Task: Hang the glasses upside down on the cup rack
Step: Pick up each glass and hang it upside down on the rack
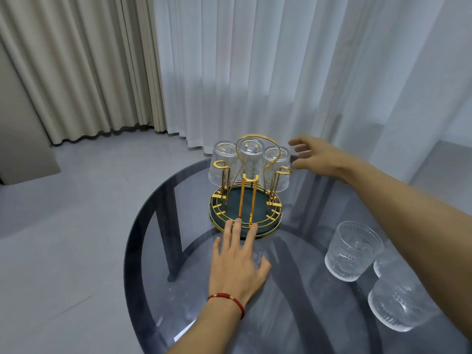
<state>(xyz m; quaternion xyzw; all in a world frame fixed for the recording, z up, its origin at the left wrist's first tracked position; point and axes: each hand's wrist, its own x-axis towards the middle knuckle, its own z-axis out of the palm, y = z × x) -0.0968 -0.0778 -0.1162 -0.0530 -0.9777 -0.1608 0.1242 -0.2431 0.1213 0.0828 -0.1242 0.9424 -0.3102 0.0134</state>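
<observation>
A gold wire cup rack (249,198) with a dark green round base stands on the smoky glass table (194,290). Three ribbed clear glasses hang upside down on its far pegs: a left glass (221,162), a middle glass (250,157) and a right glass (277,168). The near pegs are bare. My left hand (237,261) lies flat on the table, fingertips touching the base's front rim. My right hand (320,155) hovers open just right of the right glass, not touching it. Three more glasses lie at the right: one (353,250), a second (402,302), and a third (383,261) partly hidden by my right forearm.
White sheer curtains (281,72) hang close behind the table and beige drapes (76,67) at the left. Grey floor surrounds the round table, whose dark frame shows through the glass. The table's edge curves close to the rack's far side.
</observation>
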